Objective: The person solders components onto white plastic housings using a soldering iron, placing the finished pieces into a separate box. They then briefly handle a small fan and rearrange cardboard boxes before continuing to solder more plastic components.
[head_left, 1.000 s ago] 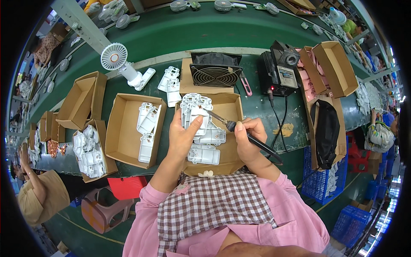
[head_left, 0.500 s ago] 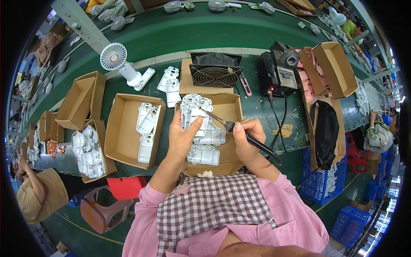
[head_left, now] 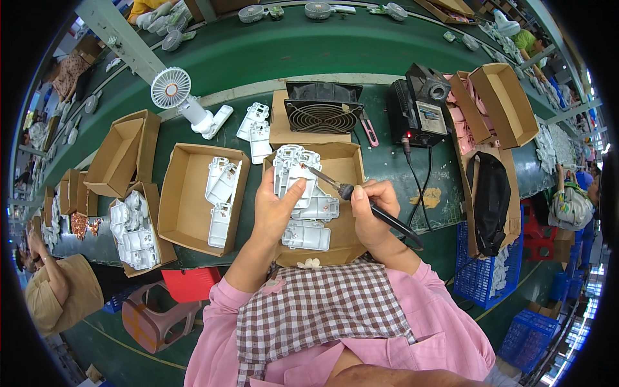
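My left hand [head_left: 274, 205] is closed round a white plastic housing [head_left: 287, 169], thumb across its front, above a cardboard box [head_left: 348, 161]. In my right hand [head_left: 374, 209] is a soldering iron [head_left: 346, 191] with a black handle, gripped like a pen. Its metal tip meets the upper right part of the housing, where a small copper-coloured spot shows. Beneath my hands, more white housings [head_left: 306, 235] lie in the box. Whether the tip touches the copper-coloured piece is too small to tell.
A black fan [head_left: 324, 116] stands behind the box, with a soldering station [head_left: 422, 109] to its right. A box of housings [head_left: 174, 169] sits to the left, near a white handheld fan [head_left: 173, 89]. Pink-handled cutter [head_left: 369, 131] lies beside the black fan. Far off runs a green conveyor [head_left: 271, 51].
On the conveyor the fan parts have shifted slightly left. My hands, the housing and the iron stay almost in the same place.
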Action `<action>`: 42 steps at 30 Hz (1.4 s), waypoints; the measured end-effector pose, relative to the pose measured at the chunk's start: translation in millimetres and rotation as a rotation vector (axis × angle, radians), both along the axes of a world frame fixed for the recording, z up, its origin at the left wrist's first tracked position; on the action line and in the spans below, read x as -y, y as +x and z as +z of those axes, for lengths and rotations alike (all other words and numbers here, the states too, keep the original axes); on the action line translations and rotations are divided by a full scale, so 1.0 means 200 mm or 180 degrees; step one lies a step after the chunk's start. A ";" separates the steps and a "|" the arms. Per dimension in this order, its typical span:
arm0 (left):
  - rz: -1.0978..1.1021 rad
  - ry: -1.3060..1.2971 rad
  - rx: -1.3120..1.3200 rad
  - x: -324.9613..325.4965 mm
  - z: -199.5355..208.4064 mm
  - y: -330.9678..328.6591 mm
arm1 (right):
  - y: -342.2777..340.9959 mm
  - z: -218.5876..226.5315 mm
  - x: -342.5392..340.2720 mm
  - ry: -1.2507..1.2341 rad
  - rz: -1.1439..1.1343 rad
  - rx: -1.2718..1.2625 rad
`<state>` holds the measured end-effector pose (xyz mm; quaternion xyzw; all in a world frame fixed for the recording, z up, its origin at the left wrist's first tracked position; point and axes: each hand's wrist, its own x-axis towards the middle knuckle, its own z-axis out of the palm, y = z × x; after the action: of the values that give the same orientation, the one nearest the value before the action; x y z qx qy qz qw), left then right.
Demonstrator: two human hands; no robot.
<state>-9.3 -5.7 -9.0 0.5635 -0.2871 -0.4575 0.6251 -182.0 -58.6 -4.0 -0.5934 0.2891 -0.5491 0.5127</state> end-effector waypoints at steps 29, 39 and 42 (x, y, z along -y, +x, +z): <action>0.0064 -0.0152 0.0396 0.00 0.01 -0.01 | -0.01 -0.02 -0.03 -0.0008 0.0112 0.0746; 0.0216 -0.0138 -0.0403 0.01 0.02 -0.01 | 0.00 0.04 -0.03 -0.0237 0.0035 -0.0497; 0.0236 -0.0046 -0.0319 0.00 0.02 -0.01 | 0.01 0.02 -0.02 -0.0260 -0.0029 -0.0515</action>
<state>-10.4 -6.2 -4.7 0.5457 -0.2376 -0.4596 0.6592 -180.0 -54.0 -0.8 -0.6548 0.3097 -0.5130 0.4606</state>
